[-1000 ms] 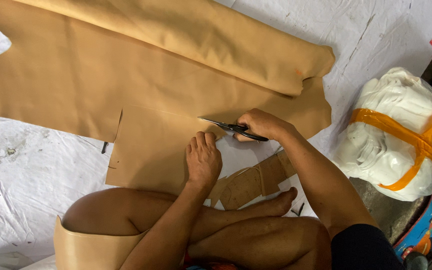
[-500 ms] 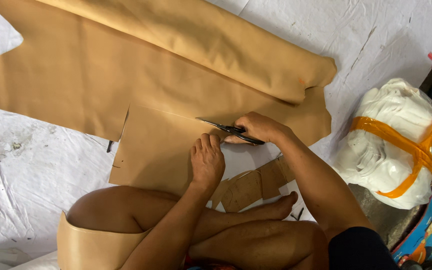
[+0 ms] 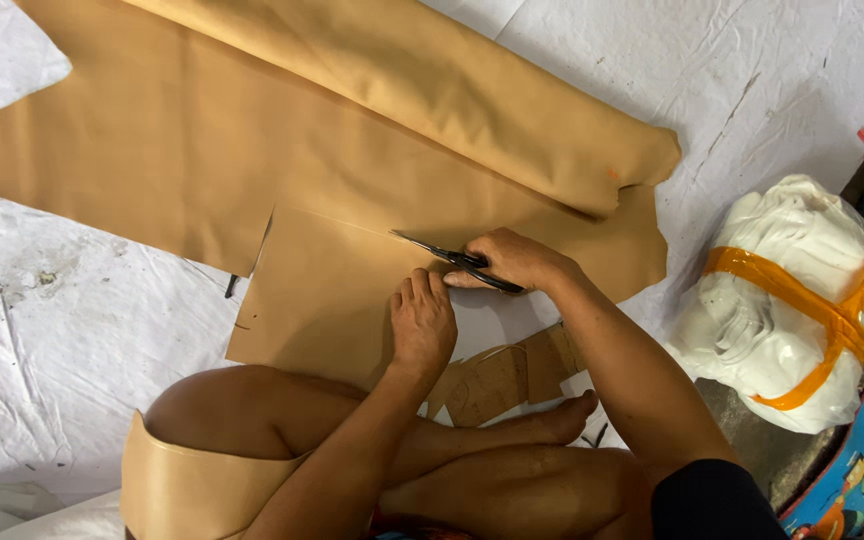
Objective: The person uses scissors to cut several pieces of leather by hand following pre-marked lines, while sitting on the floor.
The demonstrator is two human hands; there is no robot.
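**Scissors at the edge of a tan sheet on the white floor cover**

The right hand [image 3: 517,262] is closed around the handles of a pair of black-handled metal scissors [image 3: 452,258], fingers curled tight over the loops; the slim blades point toward the far left corner of the crinkled white plastic floor sheet [image 3: 72,330] and lie on the edge of the flat tan leather-like sheet [image 3: 332,290]. That sheet is smooth, matte and stiff-looking, with a straight cut edge — it lies near the middle of the floor sheet, just in front of the crossed legs.

The left hand [image 3: 422,322] lies palm down on the same tan sheet, fingers together and pressed flat, gripping nothing, just beside the scissors.

Beyond it, a larger spread of the same tan material [image 3: 122,150] reaches the far left edge, and a thick soft roll of tan material [image 3: 452,90] lies across it diagonally. Small tan offcuts with curved outlines [image 3: 512,375] sit by the foot. A band of tan material [image 3: 182,485] wraps under the knee. At the right edge stands a lumpy white plastic bundle bound with orange tape [image 3: 782,300]
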